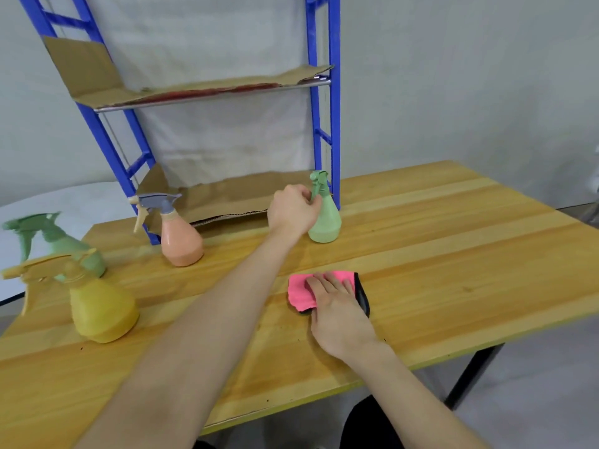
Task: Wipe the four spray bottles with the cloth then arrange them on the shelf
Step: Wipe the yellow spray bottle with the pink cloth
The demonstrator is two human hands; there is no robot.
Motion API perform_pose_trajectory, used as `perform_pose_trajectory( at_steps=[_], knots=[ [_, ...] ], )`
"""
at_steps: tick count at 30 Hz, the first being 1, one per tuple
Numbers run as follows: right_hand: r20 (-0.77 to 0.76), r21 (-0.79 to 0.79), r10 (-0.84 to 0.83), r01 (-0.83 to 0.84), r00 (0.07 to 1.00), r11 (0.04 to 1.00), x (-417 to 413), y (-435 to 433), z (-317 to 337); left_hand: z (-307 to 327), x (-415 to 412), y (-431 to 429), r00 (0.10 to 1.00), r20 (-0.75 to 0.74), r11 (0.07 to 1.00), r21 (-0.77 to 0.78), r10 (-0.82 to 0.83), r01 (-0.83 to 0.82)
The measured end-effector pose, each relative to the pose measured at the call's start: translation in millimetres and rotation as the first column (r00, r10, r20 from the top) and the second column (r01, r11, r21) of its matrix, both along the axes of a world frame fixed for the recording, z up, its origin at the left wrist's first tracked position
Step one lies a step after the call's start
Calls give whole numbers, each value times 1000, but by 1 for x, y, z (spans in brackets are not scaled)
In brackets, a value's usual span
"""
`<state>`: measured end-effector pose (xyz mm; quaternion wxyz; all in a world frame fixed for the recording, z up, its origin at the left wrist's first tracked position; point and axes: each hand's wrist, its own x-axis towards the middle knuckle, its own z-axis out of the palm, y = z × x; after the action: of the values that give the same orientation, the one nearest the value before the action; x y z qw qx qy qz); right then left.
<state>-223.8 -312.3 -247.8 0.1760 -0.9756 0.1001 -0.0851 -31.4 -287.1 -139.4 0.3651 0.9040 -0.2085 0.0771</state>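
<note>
So the green bottle (325, 218) was gripped round its neck by the left hand (293, 210), fingers curled tight. It was stood upright on the bench (453, 254) right by the right post of the shelf (324, 92), toward the far edge. The cloth (303, 291), pink with black trim, was laid about mid-bench and pressed down by the right hand (337, 314), with the fingers laid fairly flat on top and nothing pinched as far as could be seen. The pink bottle (181, 241) was parked at the shelf's front left foot. Near the left edge the yellow bottle (102, 309) was stood, with a second green bottle (69, 247) just behind it, a bit blurred. Both shelf tiers were lined with cardboard (201, 92).
</note>
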Motion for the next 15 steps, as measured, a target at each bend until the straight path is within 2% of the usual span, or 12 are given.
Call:
perform_pose_trajectory(
  at_steps=[3,6,9,15],
  knots=[
    [-3,20,13,-13,1000,1000,-3,-4,3,8,-11,7,997,-19,992,102,-75,77],
    [-33,4,-5,5,999,1000,-3,-2,11,12,-17,43,998,-14,988,141,-60,61],
    [14,-12,-35,35,999,999,7,17,24,13,-21,101,999,17,986,164,-40,37],
    [104,-28,99,-97,990,995,70,110,48,24,-29,240,978,207,983,171,27,-63]
  ],
)
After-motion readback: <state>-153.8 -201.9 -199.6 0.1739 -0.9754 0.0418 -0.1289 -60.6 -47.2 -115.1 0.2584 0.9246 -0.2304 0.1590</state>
